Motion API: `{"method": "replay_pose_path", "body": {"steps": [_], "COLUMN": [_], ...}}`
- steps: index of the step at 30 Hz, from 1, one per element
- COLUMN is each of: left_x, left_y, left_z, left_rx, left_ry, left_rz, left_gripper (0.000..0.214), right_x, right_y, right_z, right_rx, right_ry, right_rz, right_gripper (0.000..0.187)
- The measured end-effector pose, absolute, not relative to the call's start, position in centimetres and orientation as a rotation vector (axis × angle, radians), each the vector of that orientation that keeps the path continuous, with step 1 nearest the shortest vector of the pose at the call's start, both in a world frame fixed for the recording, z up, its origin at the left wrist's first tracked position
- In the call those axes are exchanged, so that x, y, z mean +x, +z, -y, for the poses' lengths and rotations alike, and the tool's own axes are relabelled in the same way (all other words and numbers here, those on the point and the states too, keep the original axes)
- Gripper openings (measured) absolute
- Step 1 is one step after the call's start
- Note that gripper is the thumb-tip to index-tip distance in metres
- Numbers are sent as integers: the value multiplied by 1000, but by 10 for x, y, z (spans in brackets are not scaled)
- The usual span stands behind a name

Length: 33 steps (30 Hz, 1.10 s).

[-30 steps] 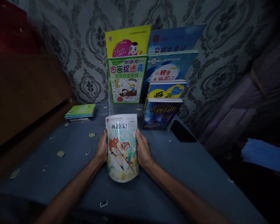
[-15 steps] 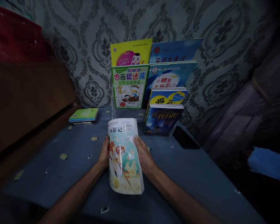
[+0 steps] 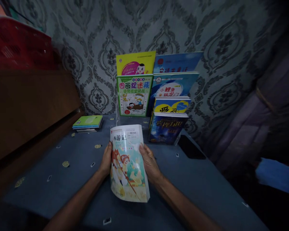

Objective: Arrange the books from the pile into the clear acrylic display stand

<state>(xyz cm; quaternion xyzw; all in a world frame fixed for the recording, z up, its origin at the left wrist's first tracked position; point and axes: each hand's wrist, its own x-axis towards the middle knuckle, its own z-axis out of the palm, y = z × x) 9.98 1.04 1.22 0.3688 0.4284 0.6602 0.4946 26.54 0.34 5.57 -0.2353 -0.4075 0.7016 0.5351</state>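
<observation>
A paperback book (image 3: pixel 127 163) with a pale illustrated cover and dark Chinese title is held upright, front towards me, its cover slightly bowed. My left hand (image 3: pixel 107 160) grips its left edge, with the fingers mostly hidden behind it. On the opposite edge my right hand (image 3: pixel 150 162) has its thumb at the cover's side and its fingers behind. Beyond the book, a green picture book (image 3: pixel 135 96) stands in front of a yellow book (image 3: pixel 136 62). To their right, several books stand in tiers, the lowest a dark blue book (image 3: pixel 167 128).
A small stack of books (image 3: pixel 88 122) lies at the back left of the table (image 3: pixel 82 179). A black phone-like slab (image 3: pixel 191 147) lies right of the standing books. A red basket (image 3: pixel 21 45) sits on a brown wooden cabinet (image 3: pixel 33 106). A tied curtain (image 3: pixel 245 125) hangs at right.
My view has tilted up a little, so the standing books appear lower. Both hands keep hold of the paperback, which has turned slightly and is a bit less bowed.
</observation>
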Motion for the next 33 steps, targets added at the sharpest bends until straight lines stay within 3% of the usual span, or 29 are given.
{"method": "replay_pose_path", "body": {"steps": [5,15,22,29,33], "left_x": [67,-1,0,21,24], "left_y": [32,49,32,12,1], "left_z": [-12,-15,-22,-19,-21], "left_rx": [986,1444,1667,2163,2161], "left_ry": [1578,917,1000,888,827], "left_rz": [-1198,-1306,-1446,-1580,-1601], "left_gripper": [70,38,29,40,41], "right_x": [262,254,256,256,256], "right_y": [41,23,6,-4,-11], "right_z": [-3,1,-7,-15,-18], "right_rx": [-584,-595,-659,-657,-667], "right_ry": [1632,1888,1975,2017,2021], "right_rz": [1053,1189,1208,1218,1230], "right_gripper": [47,36,36,35,37]}}
